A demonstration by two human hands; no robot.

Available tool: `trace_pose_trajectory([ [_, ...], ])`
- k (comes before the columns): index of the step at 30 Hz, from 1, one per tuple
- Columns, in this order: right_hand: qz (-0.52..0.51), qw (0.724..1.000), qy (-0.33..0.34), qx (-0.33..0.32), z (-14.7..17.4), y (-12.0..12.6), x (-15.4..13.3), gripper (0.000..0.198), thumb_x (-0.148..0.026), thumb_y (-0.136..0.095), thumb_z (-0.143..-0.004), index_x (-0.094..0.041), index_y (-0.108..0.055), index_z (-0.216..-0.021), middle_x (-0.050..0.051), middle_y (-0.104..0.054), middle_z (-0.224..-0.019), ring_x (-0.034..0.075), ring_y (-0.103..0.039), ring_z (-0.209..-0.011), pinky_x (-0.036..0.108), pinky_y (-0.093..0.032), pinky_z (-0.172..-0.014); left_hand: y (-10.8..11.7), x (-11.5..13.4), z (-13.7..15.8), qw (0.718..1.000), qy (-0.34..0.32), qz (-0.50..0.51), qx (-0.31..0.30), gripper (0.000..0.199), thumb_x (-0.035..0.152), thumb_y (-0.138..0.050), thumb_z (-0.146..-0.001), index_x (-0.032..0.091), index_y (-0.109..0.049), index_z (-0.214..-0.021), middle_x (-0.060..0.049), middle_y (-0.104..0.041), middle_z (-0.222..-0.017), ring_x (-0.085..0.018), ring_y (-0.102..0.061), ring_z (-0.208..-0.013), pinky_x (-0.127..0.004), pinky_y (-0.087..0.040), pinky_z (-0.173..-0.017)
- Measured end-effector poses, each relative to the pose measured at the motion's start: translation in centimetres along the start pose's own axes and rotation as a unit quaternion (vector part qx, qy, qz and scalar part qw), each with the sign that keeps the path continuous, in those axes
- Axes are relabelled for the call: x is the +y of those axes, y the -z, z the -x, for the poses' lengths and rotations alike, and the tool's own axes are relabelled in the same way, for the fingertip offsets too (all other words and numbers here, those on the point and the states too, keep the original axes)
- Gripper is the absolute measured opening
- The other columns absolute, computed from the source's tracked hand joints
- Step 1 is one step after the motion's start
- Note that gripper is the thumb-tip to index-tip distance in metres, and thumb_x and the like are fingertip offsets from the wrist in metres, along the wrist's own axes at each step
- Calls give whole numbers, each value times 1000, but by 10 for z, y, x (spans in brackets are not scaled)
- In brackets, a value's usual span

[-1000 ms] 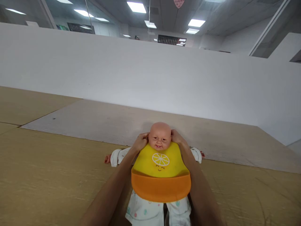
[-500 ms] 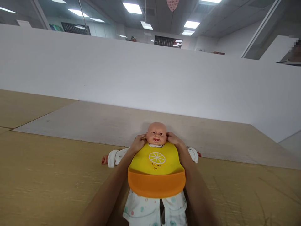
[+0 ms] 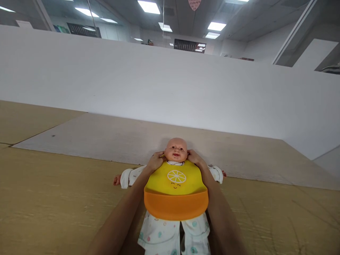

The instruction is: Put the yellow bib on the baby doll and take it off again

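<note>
Two bare forearms extend from the bottom edge, one along each side of a bald baby doll (image 3: pixel 175 146) lying face up on a wood-toned counter (image 3: pixel 66 205), its legs toward the viewer and its head away. Nearest are its white trousers (image 3: pixel 161 232), printed with small pink and teal motifs. Above them sits the bib (image 3: pixel 175 190), spread over the doll's chest and belly: its lower edge is a curved orange pocket (image 3: pixel 176 207), its upper part yellow, printed with a white citrus slice (image 3: pixel 176 176) above a small smiling face with closed eyes. Farther up, the left hand (image 3: pixel 155 162) and the right hand (image 3: pixel 195 157) are at either side of the doll's neck, beside the bib's top corners. The fingertips tuck in behind the neck and are hidden, so whether either grip is closed on anything cannot be told. The doll's white sleeves (image 3: pixel 136 175) stretch out to both sides, beyond the forearms. Past the head, a pale grayish panel (image 3: pixel 119 132) runs to a plain white wall (image 3: pixel 170 85). Above the wall is glass, with a pink heart-like tag (image 3: pixel 194 4) at the top and, beyond, a room with a dark grille (image 3: pixel 190 46) and bright rectangular ceiling lights (image 3: pixel 149 7).
</note>
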State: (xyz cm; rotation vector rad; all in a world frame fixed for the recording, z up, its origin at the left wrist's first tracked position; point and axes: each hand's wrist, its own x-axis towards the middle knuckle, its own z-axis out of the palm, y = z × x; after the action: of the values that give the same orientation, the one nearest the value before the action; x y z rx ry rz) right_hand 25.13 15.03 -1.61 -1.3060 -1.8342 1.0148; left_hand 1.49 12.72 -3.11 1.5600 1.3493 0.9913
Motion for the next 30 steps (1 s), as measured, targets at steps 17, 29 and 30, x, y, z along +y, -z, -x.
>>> trace_pose_trajectory([
  [17, -39, 995, -94, 18, -7, -3, 13, 21, -25, -49, -59, -16, -65, -67, 4, -70, -73, 17, -57, -69, 27, -46, -68, 2, 9, 7, 992, 95, 60, 52, 60, 23, -64, -62, 13, -63, -121, -9, -75, -94, -24, -68, -84, -31, -51, -71],
  [29, -208, 964, -155, 55, 110, 24, -26, 55, -36, -72, -64, -19, -64, -115, 0, -67, -79, 9, -56, -58, 19, -40, -50, 32, 35, 112, 979, 110, 162, 64, 67, 38, -74, -59, 18, -62, -121, 0, -68, -73, -18, -64, -69, -25, -46, -59],
  [30, -221, 963, -144, 59, 120, 22, -26, 53, -36, -73, -62, -19, -65, -112, 2, -69, -87, 11, -60, -66, 20, -44, -55, 32, 35, 119, 977, 109, 172, 63, 66, 40, -75, -59, 18, -62, -119, -1, -70, -77, -19, -65, -73, -27, -48, -62],
])
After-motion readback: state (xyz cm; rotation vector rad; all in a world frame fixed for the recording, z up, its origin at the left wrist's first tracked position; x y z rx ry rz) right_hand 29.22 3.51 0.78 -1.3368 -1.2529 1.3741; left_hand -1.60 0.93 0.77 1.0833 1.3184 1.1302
